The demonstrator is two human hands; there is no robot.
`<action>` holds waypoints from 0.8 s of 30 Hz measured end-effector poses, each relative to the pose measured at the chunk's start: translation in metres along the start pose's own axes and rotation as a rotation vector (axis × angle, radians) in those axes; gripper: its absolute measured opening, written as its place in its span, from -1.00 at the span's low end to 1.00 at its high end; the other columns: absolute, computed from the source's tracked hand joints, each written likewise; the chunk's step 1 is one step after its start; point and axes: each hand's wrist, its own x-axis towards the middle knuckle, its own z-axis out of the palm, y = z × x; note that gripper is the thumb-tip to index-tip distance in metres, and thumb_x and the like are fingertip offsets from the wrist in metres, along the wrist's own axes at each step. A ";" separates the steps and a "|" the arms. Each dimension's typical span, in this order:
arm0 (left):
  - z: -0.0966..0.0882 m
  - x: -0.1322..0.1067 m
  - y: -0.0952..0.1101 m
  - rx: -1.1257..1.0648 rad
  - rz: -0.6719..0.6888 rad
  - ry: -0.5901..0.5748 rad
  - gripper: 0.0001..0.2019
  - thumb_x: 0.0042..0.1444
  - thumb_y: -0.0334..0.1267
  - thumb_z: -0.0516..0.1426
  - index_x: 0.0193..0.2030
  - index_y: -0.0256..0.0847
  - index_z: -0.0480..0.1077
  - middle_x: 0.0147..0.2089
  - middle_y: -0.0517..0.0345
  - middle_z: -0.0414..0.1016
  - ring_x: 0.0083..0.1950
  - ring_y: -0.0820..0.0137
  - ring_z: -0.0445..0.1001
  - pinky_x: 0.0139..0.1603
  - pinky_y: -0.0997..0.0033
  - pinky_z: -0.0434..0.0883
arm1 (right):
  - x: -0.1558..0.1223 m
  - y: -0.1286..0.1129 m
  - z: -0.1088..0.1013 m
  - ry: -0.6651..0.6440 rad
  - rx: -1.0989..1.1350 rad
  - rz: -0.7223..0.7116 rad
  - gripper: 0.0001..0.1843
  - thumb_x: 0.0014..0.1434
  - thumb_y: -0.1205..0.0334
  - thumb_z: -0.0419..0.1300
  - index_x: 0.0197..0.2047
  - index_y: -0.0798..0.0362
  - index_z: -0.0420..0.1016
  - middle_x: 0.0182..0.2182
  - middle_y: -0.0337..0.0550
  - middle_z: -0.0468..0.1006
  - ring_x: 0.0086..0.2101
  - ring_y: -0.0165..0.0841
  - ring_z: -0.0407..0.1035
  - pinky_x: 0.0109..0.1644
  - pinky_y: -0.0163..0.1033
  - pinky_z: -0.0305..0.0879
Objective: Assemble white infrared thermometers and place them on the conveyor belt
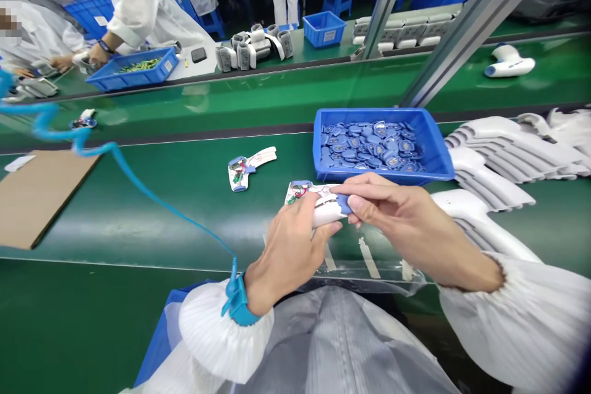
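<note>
Place: electronics assembly line in a factory
Line: green conveyor belts (184, 209) in parallel rows
Parts: blue bins (383, 112) of small components, stacked white housings (508, 148)
Staff: co-workers in white smocks (148, 6)
Safety: blue antistatic wrist strap (237, 301) with coiled cord (46, 120)

Bright light glares on the green conveyor belt (194, 98), edges bowed.

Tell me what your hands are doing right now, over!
Left hand, right hand on white plastic device shell with exposed wiring. Right fingers pinching its blue plastic tab. Blue plastic tray of blue discs just beyond.
</note>
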 end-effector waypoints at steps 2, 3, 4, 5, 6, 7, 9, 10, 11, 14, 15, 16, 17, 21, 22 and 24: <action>0.004 -0.001 0.002 0.006 0.019 0.024 -0.73 0.38 -0.13 0.11 0.12 -0.17 0.27 0.06 -0.03 0.55 0.03 0.13 0.51 -0.01 0.20 0.36 | -0.005 0.003 0.001 0.033 -0.006 -0.004 -0.71 0.30 -0.06 0.27 -0.06 -0.12 0.70 -0.08 -0.09 0.54 -0.29 -0.36 0.44 -0.28 -0.21 0.50; 0.005 -0.001 0.003 0.016 0.038 0.033 -0.73 0.39 -0.13 0.11 0.13 -0.18 0.27 0.06 -0.04 0.54 0.04 0.12 0.50 0.01 0.19 0.36 | -0.007 0.004 0.002 0.042 -0.036 -0.025 -0.71 0.33 -0.04 0.24 -0.02 -0.14 0.69 -0.06 -0.10 0.54 -0.26 -0.34 0.45 -0.24 -0.20 0.51; 0.006 -0.001 0.003 0.022 0.065 0.033 -0.73 0.41 -0.13 0.09 0.14 -0.19 0.27 0.08 -0.06 0.54 0.05 0.12 0.50 0.03 0.18 0.36 | -0.009 0.005 0.002 0.044 -0.091 -0.061 -0.72 0.35 -0.01 0.21 0.02 -0.16 0.67 -0.03 -0.11 0.53 -0.20 -0.32 0.47 -0.18 -0.18 0.51; 0.008 0.000 0.002 0.027 0.098 0.025 -0.72 0.43 -0.12 0.05 0.16 -0.20 0.26 0.09 -0.07 0.53 0.06 0.12 0.50 0.04 0.18 0.36 | -0.011 0.005 0.003 0.042 -0.169 -0.107 -0.73 0.37 0.04 0.20 0.05 -0.18 0.65 -0.01 -0.13 0.53 -0.13 -0.29 0.48 -0.10 -0.17 0.51; 0.009 0.000 0.001 0.030 0.136 0.019 -0.71 0.46 -0.11 0.01 0.18 -0.20 0.26 0.10 -0.08 0.53 0.06 0.14 0.51 0.04 0.18 0.36 | -0.014 0.006 0.004 0.041 -0.259 -0.165 -0.73 0.39 0.09 0.18 0.08 -0.19 0.63 -0.01 -0.14 0.53 -0.07 -0.28 0.47 -0.03 -0.16 0.49; 0.011 0.002 0.000 0.039 0.182 0.023 -0.70 0.48 -0.10 -0.03 0.18 -0.21 0.28 0.09 -0.08 0.54 0.04 0.15 0.52 0.03 0.18 0.37 | -0.016 0.007 0.006 0.044 -0.349 -0.228 -0.72 0.40 0.15 0.16 0.10 -0.18 0.61 -0.02 -0.15 0.53 -0.06 -0.28 0.47 -0.01 -0.17 0.48; 0.016 0.005 -0.004 0.086 0.277 0.085 -0.69 0.49 -0.08 -0.07 0.11 -0.22 0.34 0.01 -0.04 0.59 -0.04 0.18 0.55 0.00 0.17 0.37 | -0.019 0.012 0.008 0.096 -0.499 -0.347 -0.71 0.41 0.23 0.13 0.11 -0.10 0.58 -0.10 -0.13 0.53 -0.13 -0.31 0.47 -0.06 -0.20 0.47; 0.018 0.007 -0.005 0.123 0.316 0.129 -0.68 0.48 -0.07 -0.07 0.06 -0.23 0.38 -0.05 -0.02 0.61 -0.09 0.18 0.56 -0.03 0.16 0.37 | -0.021 0.015 0.008 0.145 -0.551 -0.395 -0.72 0.41 0.26 0.11 0.09 -0.05 0.57 -0.15 -0.12 0.51 -0.19 -0.33 0.46 -0.12 -0.21 0.46; 0.020 0.008 -0.006 0.162 0.344 0.164 -0.68 0.46 -0.06 -0.05 0.02 -0.23 0.40 -0.11 0.01 0.62 -0.15 0.19 0.57 -0.06 0.16 0.38 | -0.023 0.019 0.008 0.188 -0.589 -0.433 -0.74 0.41 0.28 0.11 0.07 -0.02 0.57 -0.19 -0.12 0.50 -0.23 -0.34 0.44 -0.16 -0.23 0.44; 0.025 0.009 -0.007 0.195 0.382 0.154 -0.69 0.44 -0.06 0.00 0.02 -0.21 0.43 -0.14 0.05 0.63 -0.16 0.22 0.57 -0.10 0.19 0.39 | -0.032 0.030 0.003 0.218 -0.642 -0.439 -0.79 0.42 0.29 0.12 0.03 0.03 0.53 -0.19 -0.12 0.50 -0.22 -0.36 0.43 -0.14 -0.25 0.41; 0.027 0.007 -0.007 0.171 0.382 0.153 -0.70 0.43 -0.05 0.02 0.03 -0.20 0.44 -0.11 0.05 0.63 -0.12 0.22 0.57 -0.07 0.20 0.39 | -0.036 0.032 0.000 0.214 -0.647 -0.415 -0.80 0.42 0.29 0.11 0.04 0.04 0.51 -0.17 -0.12 0.51 -0.19 -0.37 0.44 -0.11 -0.27 0.40; 0.030 0.005 -0.007 0.137 0.358 0.192 -0.71 0.43 -0.06 0.03 0.01 -0.19 0.45 -0.10 0.05 0.63 -0.09 0.23 0.56 -0.06 0.21 0.39 | -0.040 0.034 -0.002 0.214 -0.653 -0.387 -0.80 0.44 0.28 0.10 0.05 0.04 0.48 -0.13 -0.12 0.52 -0.16 -0.37 0.45 -0.10 -0.28 0.40; 0.034 0.003 -0.007 0.101 0.305 0.267 -0.73 0.43 -0.07 0.04 -0.06 -0.19 0.46 -0.13 0.05 0.62 -0.11 0.26 0.55 -0.07 0.24 0.39 | -0.045 0.036 -0.003 0.219 -0.662 -0.359 -0.80 0.45 0.26 0.08 0.06 0.03 0.46 -0.09 -0.11 0.53 -0.14 -0.38 0.46 -0.09 -0.29 0.39; 0.056 -0.002 -0.010 0.097 0.071 0.631 -0.61 0.38 -0.19 0.11 -0.52 -0.17 0.25 -0.55 0.23 0.33 -0.48 0.44 0.29 -0.40 0.35 0.20 | -0.062 0.040 0.000 0.105 -0.695 -0.269 -0.80 0.48 0.18 0.05 0.09 -0.01 0.39 -0.15 -0.18 0.52 -0.25 -0.41 0.46 -0.23 -0.32 0.36; 0.060 -0.001 -0.011 0.130 0.092 0.663 -0.57 0.36 -0.23 0.14 -0.57 -0.17 0.18 -0.61 0.27 0.24 -0.54 0.47 0.21 -0.44 0.34 0.12 | -0.066 0.042 0.004 0.079 -0.718 -0.263 -0.79 0.48 0.16 0.04 0.10 -0.01 0.38 -0.21 -0.20 0.50 -0.33 -0.42 0.44 -0.30 -0.32 0.33; 0.065 0.002 -0.013 0.193 0.186 0.676 -0.54 0.31 -0.31 0.16 -0.60 -0.18 0.12 -0.64 0.29 0.18 -0.57 0.49 0.12 -0.46 0.31 0.05 | -0.071 0.047 0.013 0.092 -0.766 -0.282 -0.77 0.49 0.14 0.03 0.11 0.01 0.37 -0.29 -0.22 0.45 -0.43 -0.43 0.37 -0.40 -0.30 0.26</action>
